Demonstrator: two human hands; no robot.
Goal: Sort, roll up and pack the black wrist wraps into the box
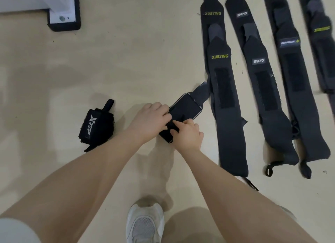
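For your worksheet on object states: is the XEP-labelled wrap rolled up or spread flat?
Rolled up: the XEP wrap sits as a compact bundle, loop sticking out.

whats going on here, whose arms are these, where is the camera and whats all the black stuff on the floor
There is no machine here: the one picture comes from a camera worn on a person's head, looking down at their own arms and a white shoe. The left hand and right hand both have a grip on a black wrist wrap that they seem to be rolling up on the pale floor. To the left lies a rolled wrap, already finished. To the right, flat wraps lie side by side in rows, not yet rolled. At top left stands a white object with a black edge; I cannot tell what it is.
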